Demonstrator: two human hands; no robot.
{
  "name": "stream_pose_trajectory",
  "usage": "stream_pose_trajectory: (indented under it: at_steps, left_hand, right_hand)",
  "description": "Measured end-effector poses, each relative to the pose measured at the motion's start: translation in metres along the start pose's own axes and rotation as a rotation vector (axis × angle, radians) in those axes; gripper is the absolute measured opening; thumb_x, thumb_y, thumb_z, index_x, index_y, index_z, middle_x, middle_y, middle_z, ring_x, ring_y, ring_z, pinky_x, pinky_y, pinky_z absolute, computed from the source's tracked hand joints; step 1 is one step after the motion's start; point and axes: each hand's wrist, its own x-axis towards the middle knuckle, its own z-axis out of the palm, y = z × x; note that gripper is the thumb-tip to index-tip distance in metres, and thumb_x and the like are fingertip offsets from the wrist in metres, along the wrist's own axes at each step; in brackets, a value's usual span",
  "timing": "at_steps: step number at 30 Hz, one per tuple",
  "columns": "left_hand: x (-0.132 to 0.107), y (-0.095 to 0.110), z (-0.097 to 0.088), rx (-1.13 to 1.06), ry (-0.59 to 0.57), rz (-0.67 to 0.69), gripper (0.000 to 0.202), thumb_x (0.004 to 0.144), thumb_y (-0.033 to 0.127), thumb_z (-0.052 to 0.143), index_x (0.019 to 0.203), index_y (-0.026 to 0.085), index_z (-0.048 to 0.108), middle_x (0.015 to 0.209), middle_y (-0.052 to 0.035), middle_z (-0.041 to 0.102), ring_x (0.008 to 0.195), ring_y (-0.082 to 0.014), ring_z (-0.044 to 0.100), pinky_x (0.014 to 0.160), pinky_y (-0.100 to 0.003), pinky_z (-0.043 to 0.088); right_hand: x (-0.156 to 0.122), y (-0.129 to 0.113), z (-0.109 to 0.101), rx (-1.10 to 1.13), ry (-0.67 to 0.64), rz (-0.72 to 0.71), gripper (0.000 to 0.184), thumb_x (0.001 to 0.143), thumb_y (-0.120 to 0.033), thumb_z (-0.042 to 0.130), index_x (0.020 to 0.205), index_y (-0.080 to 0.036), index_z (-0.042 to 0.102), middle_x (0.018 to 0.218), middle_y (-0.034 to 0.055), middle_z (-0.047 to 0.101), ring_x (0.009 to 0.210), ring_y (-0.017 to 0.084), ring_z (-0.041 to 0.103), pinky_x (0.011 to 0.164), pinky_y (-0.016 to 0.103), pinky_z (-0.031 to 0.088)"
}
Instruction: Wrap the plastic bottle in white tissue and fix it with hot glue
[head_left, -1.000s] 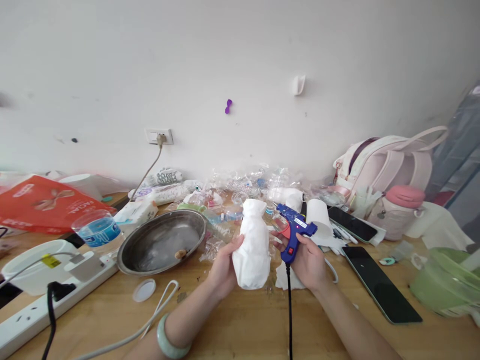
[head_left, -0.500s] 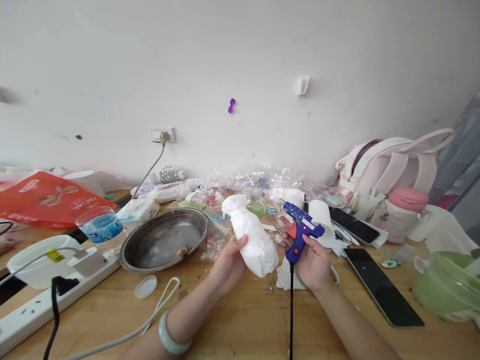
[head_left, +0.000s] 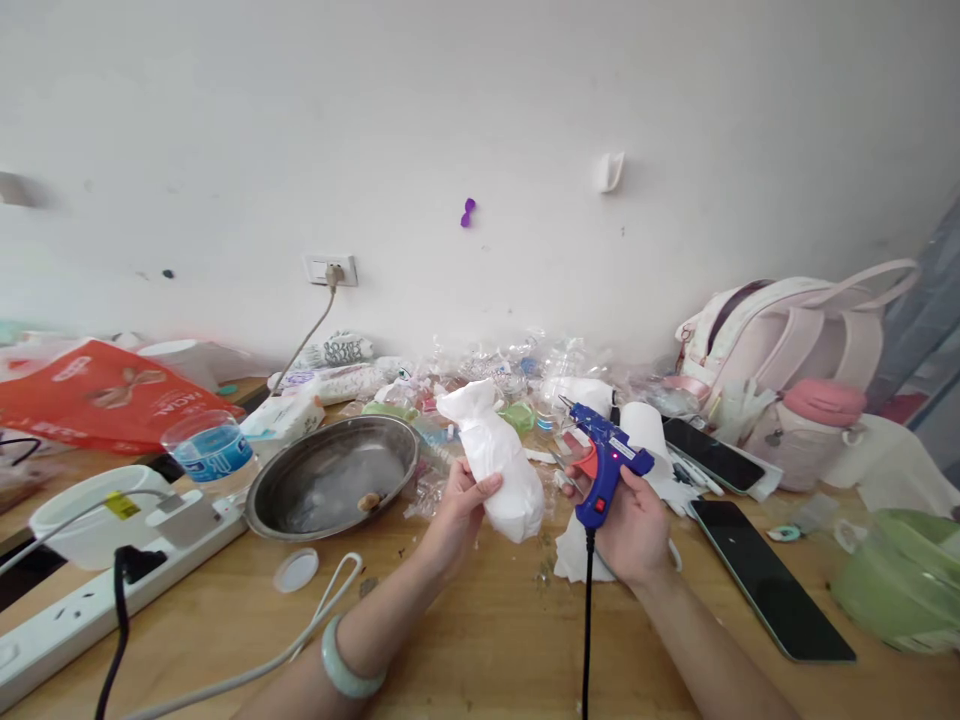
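Note:
My left hand (head_left: 459, 508) is closed round a white paper-wrapped bottle (head_left: 495, 462), held off the wooden table (head_left: 480, 640) and tilted with its neck up and to the left. My right hand (head_left: 634, 522) grips a blue hot glue gun (head_left: 604, 460) by the handle, a finger on its orange trigger and the nozzle pointing up-left, a short way right of the bottle. The gun's black cord (head_left: 587, 620) hangs down toward me. A white tissue (head_left: 574, 552) lies under the right hand.
A steel bowl (head_left: 334, 478) sits left of the hands, with a white power strip (head_left: 97, 590), a cut water bottle (head_left: 206, 450) and a red packet (head_left: 90, 395) further left. Clear plastic scraps (head_left: 510, 365) line the wall. Two phones (head_left: 769, 575), a pink backpack (head_left: 787, 325) and a green bowl (head_left: 896, 580) are at right.
The wrapped bottle has gone from upright to tilted, neck leaning left, and been lifted slightly. The glue gun has shifted a little to the right.

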Motion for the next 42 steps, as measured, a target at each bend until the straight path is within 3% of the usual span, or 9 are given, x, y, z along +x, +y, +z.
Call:
stream_pose_trajectory:
  at_steps: [8, 14, 23, 27, 37, 42]
  left_hand:
    - [-0.0028, 0.0001, 0.0021, 0.017, -0.012, -0.006, 0.047, 0.057, 0.028, 0.079, 0.089, 0.019, 0.046, 0.090, -0.0023, 0.061, 0.080, -0.0141, 0.056, 0.072, -0.027, 0.043]
    - [-0.0021, -0.0019, 0.0013, 0.023, -0.014, -0.020, 0.050, 0.054, 0.028, 0.080, 0.089, 0.018, 0.046, 0.089, -0.0029, 0.062, 0.080, -0.0144, 0.057, 0.071, -0.027, 0.044]
    - [-0.0021, -0.0019, 0.0036, 0.034, 0.014, -0.054, 0.052, 0.051, 0.029, 0.082, 0.087, 0.018, 0.047, 0.086, -0.0020, 0.063, 0.077, -0.0137, 0.058, 0.070, -0.026, 0.044]
    - [-0.0024, -0.0029, 0.0036, 0.022, 0.016, -0.054, 0.050, 0.052, 0.028, 0.082, 0.087, 0.018, 0.048, 0.088, -0.0026, 0.064, 0.079, -0.0143, 0.058, 0.071, -0.026, 0.045]
    - [-0.0023, -0.0058, 0.0025, 0.043, 0.015, -0.066, 0.046, 0.055, 0.028, 0.080, 0.088, 0.018, 0.050, 0.089, -0.0035, 0.063, 0.080, -0.0154, 0.058, 0.071, -0.027, 0.044]
    - [-0.0024, -0.0067, 0.0026, 0.038, 0.003, -0.069, 0.046, 0.056, 0.028, 0.079, 0.091, 0.018, 0.051, 0.089, -0.0024, 0.062, 0.080, -0.0147, 0.057, 0.071, -0.026, 0.044]
  right_hand:
    - [0.0003, 0.0004, 0.0003, 0.006, 0.017, -0.014, 0.029, 0.078, -0.041, 0.061, 0.099, -0.023, 0.071, 0.121, 0.0051, 0.064, 0.079, 0.020, 0.061, 0.068, 0.035, 0.050]
    - [-0.0008, -0.0024, -0.0013, 0.044, -0.044, -0.011, 0.029, 0.077, -0.039, 0.059, 0.098, -0.023, 0.071, 0.116, 0.0071, 0.066, 0.072, 0.019, 0.059, 0.063, 0.034, 0.049]
    - [0.0002, -0.0009, -0.0031, 0.034, -0.018, 0.020, 0.027, 0.079, -0.039, 0.063, 0.099, -0.023, 0.069, 0.121, 0.0058, 0.064, 0.080, 0.019, 0.061, 0.068, 0.033, 0.050]
    - [0.0009, -0.0012, -0.0024, 0.034, 0.021, 0.028, 0.025, 0.073, -0.036, 0.070, 0.095, -0.023, 0.069, 0.114, 0.0054, 0.067, 0.080, 0.018, 0.060, 0.067, 0.031, 0.050]
    - [0.0037, -0.0038, -0.0024, 0.080, -0.015, 0.046, 0.019, 0.065, -0.023, 0.073, 0.083, -0.018, 0.069, 0.099, 0.0069, 0.068, 0.054, 0.008, 0.046, 0.049, 0.022, 0.041]
    - [0.0053, -0.0048, -0.0027, 0.075, 0.042, 0.053, 0.013, 0.065, -0.023, 0.071, 0.076, -0.019, 0.066, 0.092, 0.0049, 0.068, 0.058, 0.011, 0.050, 0.049, 0.024, 0.042]
